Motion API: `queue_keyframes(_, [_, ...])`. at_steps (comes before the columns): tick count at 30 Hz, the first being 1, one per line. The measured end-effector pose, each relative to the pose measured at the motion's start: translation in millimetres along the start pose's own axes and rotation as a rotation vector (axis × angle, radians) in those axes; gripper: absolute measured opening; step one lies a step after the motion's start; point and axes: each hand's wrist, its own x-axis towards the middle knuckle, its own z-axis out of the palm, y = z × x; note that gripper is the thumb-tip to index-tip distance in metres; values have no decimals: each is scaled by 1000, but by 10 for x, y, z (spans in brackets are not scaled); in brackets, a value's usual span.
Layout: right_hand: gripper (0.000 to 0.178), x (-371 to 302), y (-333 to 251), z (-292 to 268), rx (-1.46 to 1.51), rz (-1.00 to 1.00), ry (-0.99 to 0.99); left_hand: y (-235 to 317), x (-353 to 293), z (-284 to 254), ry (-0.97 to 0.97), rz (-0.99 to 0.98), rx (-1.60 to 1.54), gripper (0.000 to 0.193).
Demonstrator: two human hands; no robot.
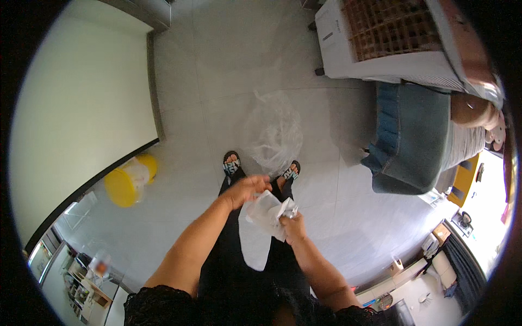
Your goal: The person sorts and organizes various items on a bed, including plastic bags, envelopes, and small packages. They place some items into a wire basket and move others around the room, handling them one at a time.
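My right hand (294,228) is closed round a crumpled white plastic packet (265,213), partly see-through, with a shiny crinkled end above the fingers. Just above and left of the packet is my left hand (249,191), its fingers stretched out and slightly blurred, with nothing visible in them. A long, smooth white piece with a rounded lower end (254,247) hangs below the packet in front of my dark trousers; whether it joins the packet I cannot tell. On the floor beyond my feet lies a crumpled clear plastic bag (277,130).
Yellow-lidded containers (122,185) stand on the tiled floor at the left, beside a large pale panel (87,103). At the right are a white air cooler on wheels (334,46) and a blue-grey covered piece of furniture (410,146). My sandalled feet (232,162) are below my hands.
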Motion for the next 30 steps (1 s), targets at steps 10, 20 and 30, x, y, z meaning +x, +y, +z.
queue_keyframes(10, [33,952,810,-822,-139,10,20,-27,3128,-1186,782,-295,-963,52])
queue_keyframes(20, [42,737,109,-716,118,-38,201,50,1737,-784,681,587,51,27])
queue_keyframes(30, [34,-591,-1454,594,-172,-409,-12,1670,-1813,988,291,636,370,52])
